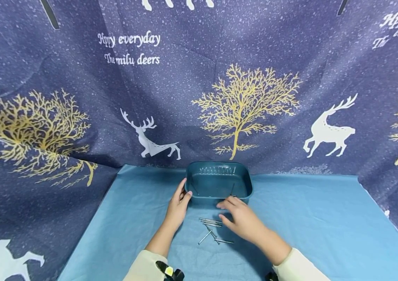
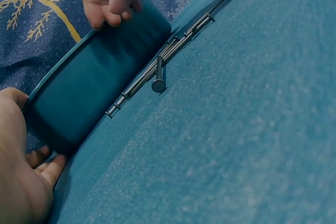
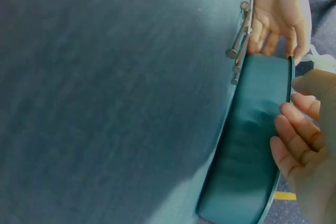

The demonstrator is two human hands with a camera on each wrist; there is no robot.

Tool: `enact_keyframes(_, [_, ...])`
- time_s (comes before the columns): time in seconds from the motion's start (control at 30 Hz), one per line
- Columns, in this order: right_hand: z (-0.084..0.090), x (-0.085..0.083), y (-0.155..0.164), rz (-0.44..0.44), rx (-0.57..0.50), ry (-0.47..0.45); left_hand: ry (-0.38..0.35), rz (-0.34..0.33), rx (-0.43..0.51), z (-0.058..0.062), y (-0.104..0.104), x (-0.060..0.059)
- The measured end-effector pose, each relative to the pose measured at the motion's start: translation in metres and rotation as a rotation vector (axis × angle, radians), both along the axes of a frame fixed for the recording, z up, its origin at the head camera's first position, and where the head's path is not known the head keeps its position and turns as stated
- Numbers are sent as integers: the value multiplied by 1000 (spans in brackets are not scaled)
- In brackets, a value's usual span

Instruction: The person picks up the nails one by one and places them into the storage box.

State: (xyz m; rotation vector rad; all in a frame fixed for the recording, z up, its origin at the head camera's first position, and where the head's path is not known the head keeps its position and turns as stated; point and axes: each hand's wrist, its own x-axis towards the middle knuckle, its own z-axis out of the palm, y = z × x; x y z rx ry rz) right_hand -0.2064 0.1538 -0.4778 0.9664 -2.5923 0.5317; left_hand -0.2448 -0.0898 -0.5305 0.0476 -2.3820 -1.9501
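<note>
A dark teal plastic box (image 1: 216, 201) stands at the back of the cloth. My left hand (image 1: 177, 205) holds its left end, thumb at the rim and fingers against the side. Over the front rim, toward the right, is my right hand (image 1: 242, 218), fingers loosely bent and thumb apart, with nothing seen between them. Inside the box, a thin nail (image 1: 232, 189) leans close to the right fingertips. Several steel nails (image 1: 211, 222) lie in front of the box, some side by side and others crossed; their flat heads show in the left wrist view.
A light blue cloth (image 1: 307, 218) covers the table. Behind and to the left hangs a dark blue curtain (image 1: 184, 136) printed with deer and yellow trees, close to the box's back side.
</note>
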Motion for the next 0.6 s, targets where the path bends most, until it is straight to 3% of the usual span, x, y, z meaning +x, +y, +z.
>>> enact_keyframes(0.6, [-14,-2,-7,49,129,-84,-1,3,26,1,0,0])
